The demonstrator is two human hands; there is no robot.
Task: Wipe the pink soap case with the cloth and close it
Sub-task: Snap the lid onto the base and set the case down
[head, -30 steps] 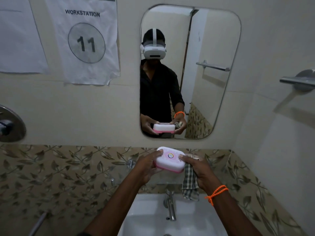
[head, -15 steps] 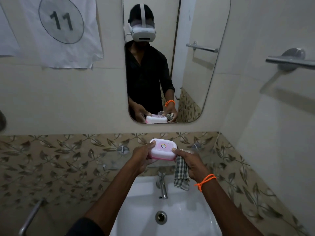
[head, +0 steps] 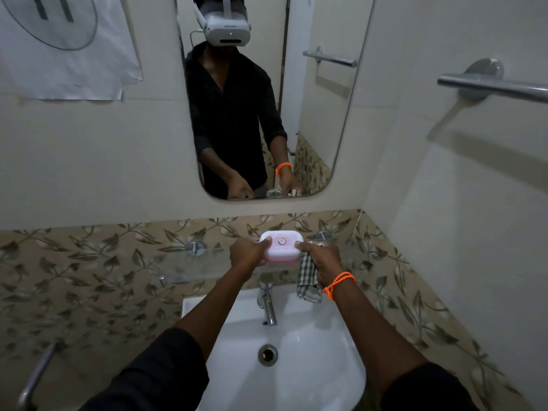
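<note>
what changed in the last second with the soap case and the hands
The camera tilted down, so more of the sink and less of the mirror shows. The closed pink soap case looks slightly lower, near a glass shelf over the tap. Unchanged: left hand and right hand hold its ends, the checked cloth hanging from the right.

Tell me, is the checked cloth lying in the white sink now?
No, the checked cloth hangs from the right hand, which also holds the pink soap case above the sink.
</note>
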